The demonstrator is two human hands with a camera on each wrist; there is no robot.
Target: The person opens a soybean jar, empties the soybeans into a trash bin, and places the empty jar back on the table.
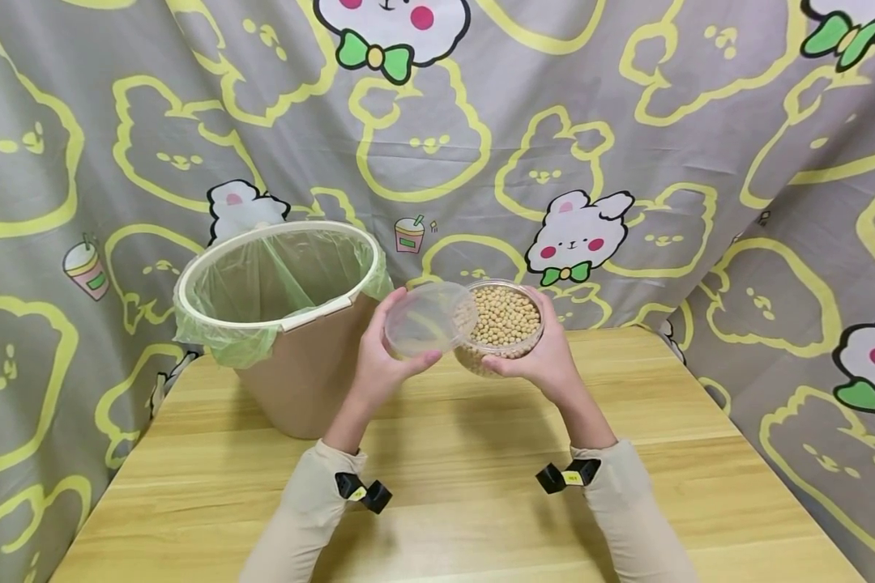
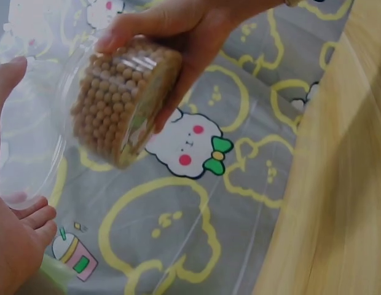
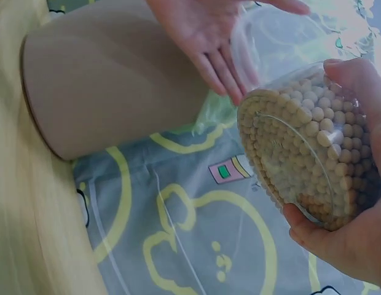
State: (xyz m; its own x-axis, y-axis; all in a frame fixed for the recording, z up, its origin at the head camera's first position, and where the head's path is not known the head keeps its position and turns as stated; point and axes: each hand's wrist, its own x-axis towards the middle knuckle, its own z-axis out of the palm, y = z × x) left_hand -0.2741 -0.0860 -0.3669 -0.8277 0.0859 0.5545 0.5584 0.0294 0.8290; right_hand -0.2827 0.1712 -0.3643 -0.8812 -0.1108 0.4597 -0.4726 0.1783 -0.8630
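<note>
Jar (image 1: 492,355) is clamped in the right grip (image 1: 552,354): thumb laid across the near side, remaining fingers wrapped round the far right side. It is held clear of the worktop (image 1: 467,502), mouth upward, close to the far edge and around mid-width. It is filled nearly to the rim with pale round beans (image 1: 509,314).

Lid (image 1: 421,318), clear, is pinched in the left grip (image 1: 381,354), thumb on the near rim, fingers along the left side. The jar's left rim is overlapped by it in the head view; whether they touch cannot be told.

Bin (image 1: 302,368), lined with a green bag (image 1: 241,346), is stood at the far-left corner, left of both grips.

Hidden/unclear: the right fingers are mostly masked by the jar in the head view. Part of the jar's rim is seen only through the lid. The lid's outline is washed out in both wrist views. The left hand is cut off by the left wrist frame, the right hand by the right wrist frame. The bin's floor is hidden.
</note>
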